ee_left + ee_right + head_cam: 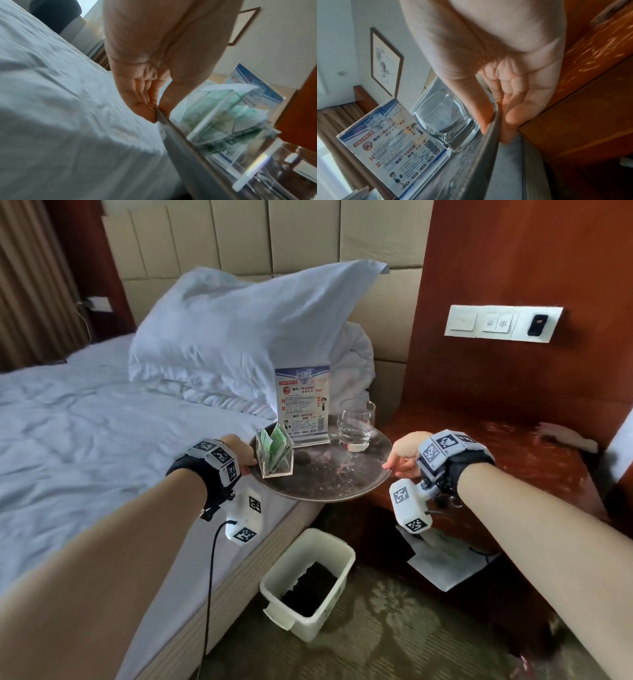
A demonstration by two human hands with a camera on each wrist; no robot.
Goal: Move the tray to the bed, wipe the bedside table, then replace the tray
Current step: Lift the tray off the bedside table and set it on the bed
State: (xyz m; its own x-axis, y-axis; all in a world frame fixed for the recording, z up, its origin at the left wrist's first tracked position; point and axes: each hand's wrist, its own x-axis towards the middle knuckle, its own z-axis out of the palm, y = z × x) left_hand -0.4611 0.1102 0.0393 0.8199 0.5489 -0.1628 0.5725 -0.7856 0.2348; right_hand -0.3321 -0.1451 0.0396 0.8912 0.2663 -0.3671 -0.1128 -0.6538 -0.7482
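A round dark metal tray (pixel 329 484) hangs in the air between the bed (pixel 85 433) and the wooden bedside table (pixel 507 453), over the bed's edge. It carries a clear glass (pixel 356 424), a printed card in an acrylic stand (pixel 303 404) and a clear box of green packets (pixel 275 451). My left hand (pixel 245 455) pinches the tray's left rim (pixel 160 116), thumb on top and fingers below. My right hand (pixel 400 462) pinches the right rim (pixel 494 117) the same way, beside the glass (pixel 447 121).
A white bin (pixel 308 580) with a dark liner stands on the carpet below the tray. Pillows (pixel 239 337) and a bunched duvet lie at the bed's head. A cloth (pixel 568 436) lies at the back right of the table. A switch panel (pixel 501 323) is on the wall.
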